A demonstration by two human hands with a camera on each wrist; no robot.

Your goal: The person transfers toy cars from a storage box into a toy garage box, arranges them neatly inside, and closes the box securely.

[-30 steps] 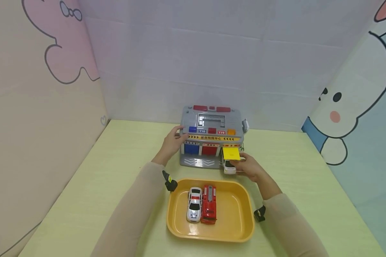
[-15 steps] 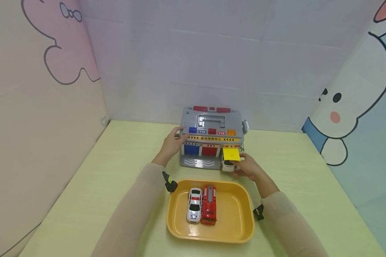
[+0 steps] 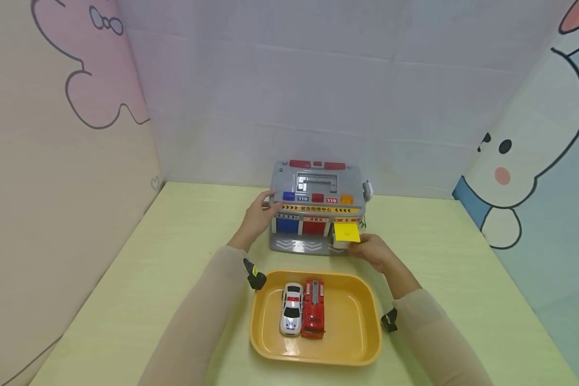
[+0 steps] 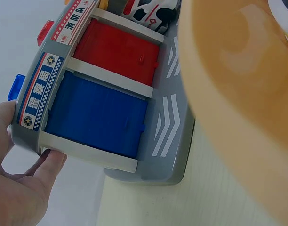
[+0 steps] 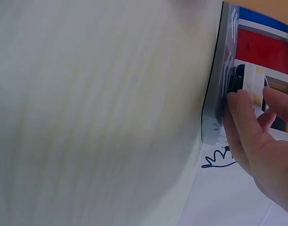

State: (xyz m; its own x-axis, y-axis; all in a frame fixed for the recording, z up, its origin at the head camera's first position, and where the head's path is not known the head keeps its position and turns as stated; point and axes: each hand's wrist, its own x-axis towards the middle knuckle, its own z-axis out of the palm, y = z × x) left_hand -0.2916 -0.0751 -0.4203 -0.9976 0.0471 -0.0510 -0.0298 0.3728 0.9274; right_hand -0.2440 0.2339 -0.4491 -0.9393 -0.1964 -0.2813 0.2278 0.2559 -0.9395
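A grey toy emergency station stands near the back wall, with a blue door and a red door both down. Its yellow door is tipped up at the right bay. Beneath that door a small white toy ambulance sits mostly inside the bay; the raised door hides much of it from the head view. My left hand grips the station's left roof edge, thumb underneath and fingers above. With extended fingers, my right hand touches the outer end of the ambulance.
In front of the station lies a yellow tray holding a white toy police car and a red toy fire truck side by side. A white piece sticks out from the station's right side. Fabric walls surround the table.
The ambulance has moved back, deeper into the right bay under the yellow door. My right hand has shifted from its side to its outer end. The left hand has stayed put.
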